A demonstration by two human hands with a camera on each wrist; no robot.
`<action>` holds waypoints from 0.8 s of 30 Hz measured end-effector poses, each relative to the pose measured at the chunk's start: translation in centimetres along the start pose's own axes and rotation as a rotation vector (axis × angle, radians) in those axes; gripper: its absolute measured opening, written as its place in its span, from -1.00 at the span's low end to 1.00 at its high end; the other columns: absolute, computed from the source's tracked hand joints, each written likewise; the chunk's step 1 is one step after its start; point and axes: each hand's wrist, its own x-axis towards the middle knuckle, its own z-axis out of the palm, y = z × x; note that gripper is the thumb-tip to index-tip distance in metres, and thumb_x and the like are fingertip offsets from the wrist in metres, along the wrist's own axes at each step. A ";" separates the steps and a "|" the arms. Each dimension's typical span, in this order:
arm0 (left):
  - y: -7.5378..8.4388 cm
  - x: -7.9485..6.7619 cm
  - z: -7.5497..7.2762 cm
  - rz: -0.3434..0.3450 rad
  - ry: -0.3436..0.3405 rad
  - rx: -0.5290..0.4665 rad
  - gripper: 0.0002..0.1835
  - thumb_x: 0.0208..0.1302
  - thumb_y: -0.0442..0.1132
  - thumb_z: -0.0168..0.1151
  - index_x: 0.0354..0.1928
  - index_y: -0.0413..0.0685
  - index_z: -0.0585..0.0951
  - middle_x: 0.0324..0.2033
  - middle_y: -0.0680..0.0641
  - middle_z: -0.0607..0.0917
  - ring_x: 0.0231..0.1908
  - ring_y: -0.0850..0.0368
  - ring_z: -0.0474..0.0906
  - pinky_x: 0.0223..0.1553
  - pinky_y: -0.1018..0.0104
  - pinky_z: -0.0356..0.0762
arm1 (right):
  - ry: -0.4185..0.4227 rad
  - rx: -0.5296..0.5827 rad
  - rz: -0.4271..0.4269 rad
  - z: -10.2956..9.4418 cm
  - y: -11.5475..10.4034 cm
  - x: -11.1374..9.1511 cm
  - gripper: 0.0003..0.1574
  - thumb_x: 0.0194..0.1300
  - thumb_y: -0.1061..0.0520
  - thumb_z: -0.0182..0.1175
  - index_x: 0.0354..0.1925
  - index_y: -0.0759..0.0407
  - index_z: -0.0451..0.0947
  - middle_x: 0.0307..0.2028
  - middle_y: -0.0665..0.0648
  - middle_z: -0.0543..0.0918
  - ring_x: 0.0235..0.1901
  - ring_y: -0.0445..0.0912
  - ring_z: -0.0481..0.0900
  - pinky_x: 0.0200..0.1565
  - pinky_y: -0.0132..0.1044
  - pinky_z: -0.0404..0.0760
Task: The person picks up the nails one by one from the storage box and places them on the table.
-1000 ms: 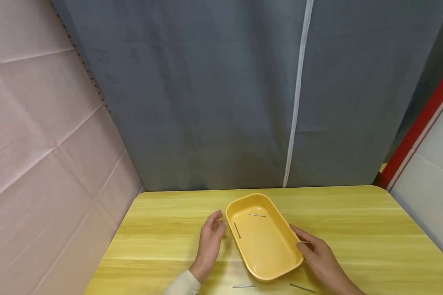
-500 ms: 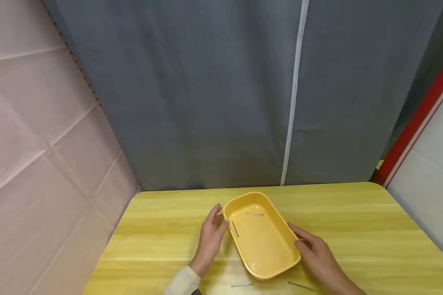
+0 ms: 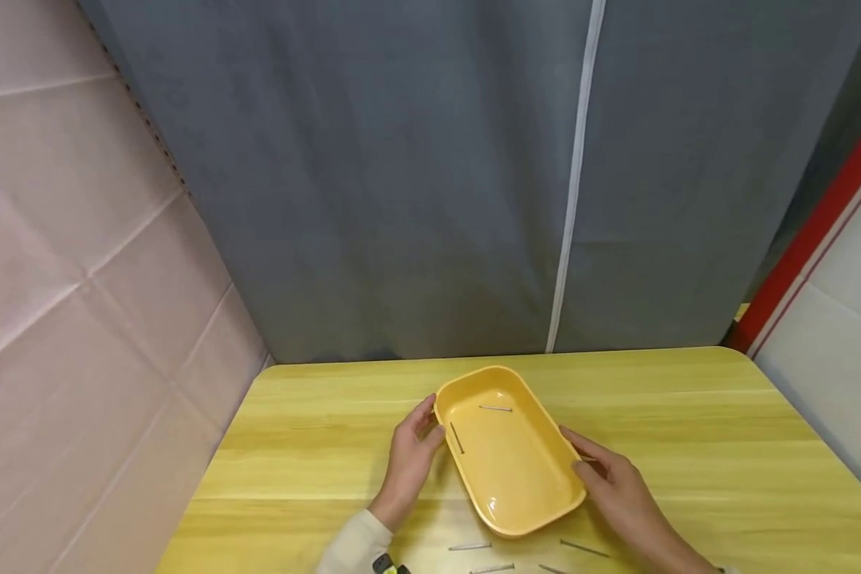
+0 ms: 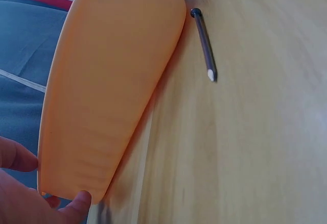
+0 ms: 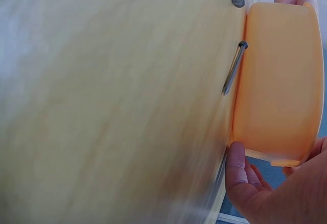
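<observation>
A yellow plastic tray (image 3: 520,470) sits at an angle on the wooden table, two nails lying in it: one nail (image 3: 496,409) near its far end, another nail (image 3: 457,438) along its left side. My left hand (image 3: 406,466) grips the tray's far left side, thumb and fingers at the rim. On the opposite side, low on the right, my right hand (image 3: 617,486) holds the tray between thumb and fingers. In the right wrist view, that hand's thumb (image 5: 236,160) lies at the tray's lower edge.
Several loose nails lie in front of the tray, among them a nail (image 3: 469,547) to the left and a nail (image 3: 584,548) to the right. A grey curtain (image 3: 402,199) hangs behind the wooden table (image 3: 294,446). Pale cloth (image 3: 79,359) covers the left side.
My left hand has come up against the tray's rim and taken hold of it. The right hand keeps its grip. More nails show at the bottom as the head view has shifted slightly.
</observation>
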 end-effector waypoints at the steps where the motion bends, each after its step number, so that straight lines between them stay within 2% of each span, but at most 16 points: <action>1: 0.0 0.0 0.1 -0.006 -0.001 -0.004 -0.38 0.41 -0.39 0.14 0.48 -0.16 0.31 0.37 -0.22 0.45 0.38 -0.17 0.35 0.27 0.26 0.48 | -0.003 0.010 0.001 0.0 0.0 -0.1 -0.42 0.52 0.14 0.08 0.44 -0.05 0.39 0.31 0.27 0.51 -0.04 -0.07 0.67 -0.13 -0.37 0.67; 9: 0.0 -0.2 0.5 -0.033 -0.013 -0.071 -0.35 0.41 -0.43 0.15 0.51 -0.13 0.27 0.41 -0.26 0.40 0.39 -0.20 0.34 0.20 0.35 0.50 | -0.014 0.059 0.005 -0.4 0.1 -0.5 -0.42 0.52 0.17 0.08 0.45 -0.02 0.37 0.27 0.29 0.54 -0.07 -0.06 0.68 -0.16 -0.32 0.70; 13: -0.1 -0.2 0.7 -0.033 -0.017 -0.104 -0.34 0.40 -0.44 0.15 0.51 -0.15 0.25 0.42 -0.28 0.36 0.40 -0.20 0.32 0.23 0.33 0.48 | -0.002 0.036 -0.021 -0.6 0.0 -0.5 -0.41 0.50 0.19 0.10 0.44 0.04 0.38 0.27 0.30 0.54 -0.06 -0.02 0.68 -0.15 -0.35 0.70; 18: -0.2 -0.4 1.0 -0.037 -0.009 -0.141 -0.32 0.40 -0.44 0.14 0.52 -0.25 0.20 0.42 -0.32 0.35 0.41 -0.22 0.29 0.24 0.31 0.47 | 0.010 -0.017 -0.074 -0.9 -0.4 -0.5 -0.40 0.49 0.19 0.14 0.44 0.12 0.37 0.31 0.25 0.51 0.07 0.08 0.64 -0.08 -0.42 0.66; 24: -0.2 -0.7 1.2 -0.050 -0.003 -0.198 -0.37 0.42 -0.47 0.08 0.50 -0.30 0.22 0.43 -0.35 0.32 0.41 -0.23 0.29 0.22 0.33 0.49 | 0.019 -0.058 -0.097 -1.0 -1.1 -0.3 -0.47 0.49 0.16 0.16 0.37 0.11 0.45 0.30 0.22 0.53 0.16 0.14 0.59 -0.01 -0.34 0.68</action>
